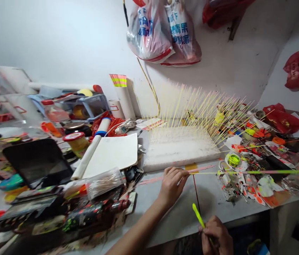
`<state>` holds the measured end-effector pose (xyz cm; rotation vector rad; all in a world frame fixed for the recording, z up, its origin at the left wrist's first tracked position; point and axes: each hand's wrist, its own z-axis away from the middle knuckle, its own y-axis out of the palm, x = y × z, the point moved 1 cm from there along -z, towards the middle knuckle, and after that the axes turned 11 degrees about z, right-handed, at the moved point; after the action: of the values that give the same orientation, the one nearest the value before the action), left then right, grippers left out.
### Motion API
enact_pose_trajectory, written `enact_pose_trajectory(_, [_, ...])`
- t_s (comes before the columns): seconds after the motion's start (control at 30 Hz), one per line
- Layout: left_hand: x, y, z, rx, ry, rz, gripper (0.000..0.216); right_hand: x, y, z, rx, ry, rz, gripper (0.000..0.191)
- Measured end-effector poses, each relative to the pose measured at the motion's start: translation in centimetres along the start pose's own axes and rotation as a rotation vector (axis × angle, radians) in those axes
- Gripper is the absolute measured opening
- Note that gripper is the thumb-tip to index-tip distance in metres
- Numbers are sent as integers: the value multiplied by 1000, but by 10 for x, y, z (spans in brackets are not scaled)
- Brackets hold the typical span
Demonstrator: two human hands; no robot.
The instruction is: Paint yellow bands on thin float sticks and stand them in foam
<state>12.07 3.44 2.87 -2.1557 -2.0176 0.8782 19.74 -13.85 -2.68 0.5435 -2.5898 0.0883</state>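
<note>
At the front edge of the grey worktop, the likeliest mishap, as I judge it, is a bend or snap in the long thin rod, yellow-green with pinkish stretches. It is held at one end only, and its far length reaches out over paint-spattered clutter, where a nudge could also smear it. The left hand is curled nearly closed, thumb and fingertips pinching the rod's near end; the rod lies roughly level, just in front of a white foam block. The right hand, lower and nearer the body, is closed around a neon yellow-green pen-like tool, whose tip points up and away, apart from the rod. Behind, many thin yellow sticks stand in the foam, and an open white notebook lies to the left.
</note>
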Motion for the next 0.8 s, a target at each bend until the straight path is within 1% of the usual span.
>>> enact_pose_trajectory(0.07, [15, 29, -13, 27, -15, 15, 11, -11, -8, -6, 43, -5, 21, 16])
enact_pose_trajectory(0.17, [37, 67, -29, 24, -51, 17, 14, -24, -19, -12, 84, 34, 82, 17])
enact_pose_trajectory(0.23, [49, 88, -37, -3, -82, 10, 15, -31, -22, -13, 63, 92, 126, 15])
enact_pose_trajectory(0.33, [64, 111, -45, -63, -129, -15, 14, -41, -22, -9, 18, 139, 177, 11])
enact_pose_trajectory(0.47, [74, 127, -48, -99, -169, -54, 14, -47, -19, -3, 8, 125, 233, 14])
enact_pose_trajectory(0.63, [78, 132, -42, -73, -208, -88, 18, -46, -18, -1, 15, 136, 256, 13])
enact_pose_trajectory(0.8, [79, 137, -42, -36, -281, -123, 16, -45, -20, 1, 35, 176, 225, 14])
